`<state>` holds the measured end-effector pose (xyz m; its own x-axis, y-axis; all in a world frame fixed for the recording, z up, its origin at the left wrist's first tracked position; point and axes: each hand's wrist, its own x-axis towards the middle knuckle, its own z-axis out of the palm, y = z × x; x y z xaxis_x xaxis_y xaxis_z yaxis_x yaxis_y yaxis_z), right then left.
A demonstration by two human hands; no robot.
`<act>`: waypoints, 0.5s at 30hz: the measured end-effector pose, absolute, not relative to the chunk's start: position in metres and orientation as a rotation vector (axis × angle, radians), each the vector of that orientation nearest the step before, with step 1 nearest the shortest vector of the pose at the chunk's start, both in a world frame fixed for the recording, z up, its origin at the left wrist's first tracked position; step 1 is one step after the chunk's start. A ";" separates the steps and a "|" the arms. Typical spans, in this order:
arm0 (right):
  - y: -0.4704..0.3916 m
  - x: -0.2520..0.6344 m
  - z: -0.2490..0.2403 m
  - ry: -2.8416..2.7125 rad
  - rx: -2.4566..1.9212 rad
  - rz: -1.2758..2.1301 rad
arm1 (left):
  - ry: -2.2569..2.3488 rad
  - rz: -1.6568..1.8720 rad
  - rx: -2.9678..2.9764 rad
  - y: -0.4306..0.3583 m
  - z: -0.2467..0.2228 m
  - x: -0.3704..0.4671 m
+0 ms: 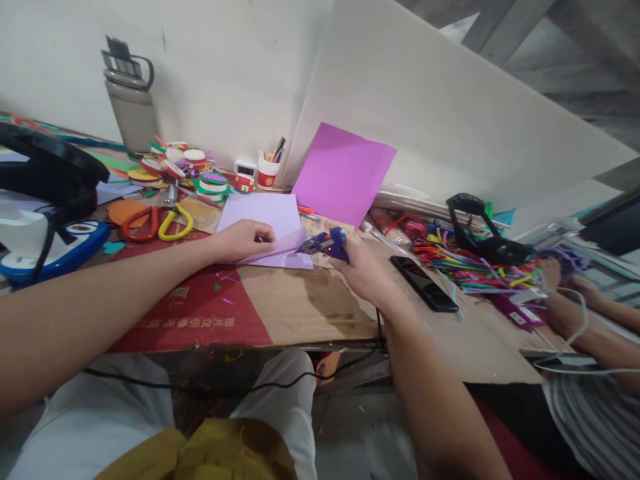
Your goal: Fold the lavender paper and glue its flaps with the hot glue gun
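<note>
A sheet of lilac paper (265, 212) lies flat on the cardboard, and near its front edge a purple flap or strip of paper (290, 245) stands slightly raised. My left hand (246, 239) rests on the sheet with its fingers curled in at that purple piece; the fingertips are partly hidden. In my right hand (364, 270) is a blue hot glue gun (333, 244) with a small red light. Its nozzle points left and sits close to the raised paper; whether it touches, I cannot tell. A black cord hangs from below my right wrist.
Left of the paper are red-and-yellow-handled scissors (173, 217), several paper-wrapped rolls (195, 159) and a grey bottle (133, 107). A purple sheet (345, 173) leans on the wall. A black phone (424, 283) and pipe cleaners (460, 263) lie right, near another person's hands (560, 300).
</note>
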<state>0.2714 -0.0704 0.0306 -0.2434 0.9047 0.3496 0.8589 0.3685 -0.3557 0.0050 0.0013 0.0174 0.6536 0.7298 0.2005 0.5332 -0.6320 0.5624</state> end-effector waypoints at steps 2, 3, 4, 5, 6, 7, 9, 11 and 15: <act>-0.072 0.271 0.032 -2.127 -1.519 0.125 | 0.987 0.578 2.408 0.001 0.018 0.005; -0.073 0.270 0.033 -2.132 -1.509 0.136 | 0.989 0.577 2.408 0.001 0.018 0.005; -0.074 0.269 0.034 -2.143 -1.499 0.156 | 0.989 0.571 2.409 0.001 0.018 0.005; -0.076 0.267 0.035 -2.160 -1.490 0.183 | 0.986 0.562 2.409 0.002 0.018 0.005; -0.077 0.265 0.035 -2.177 -1.487 0.213 | 0.981 0.553 2.408 0.002 0.018 0.005; -0.079 0.264 0.036 -2.192 -1.489 0.243 | 0.972 0.542 2.407 0.002 0.018 0.004; -0.080 0.263 0.037 -2.206 -1.499 0.283 | 0.956 0.531 2.407 0.002 0.018 0.004; -0.080 0.264 0.037 -2.203 -1.499 0.305 | 0.959 0.535 2.410 0.002 0.019 0.004; -0.079 0.266 0.037 -2.202 -1.490 0.348 | 0.972 0.548 2.402 0.000 0.021 0.005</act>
<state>0.2664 -0.0792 0.0368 -0.3105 0.9229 0.2276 0.8076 0.3824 -0.4490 0.0047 0.0002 0.0210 0.6660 0.7240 0.1795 0.5281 -0.6276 0.5720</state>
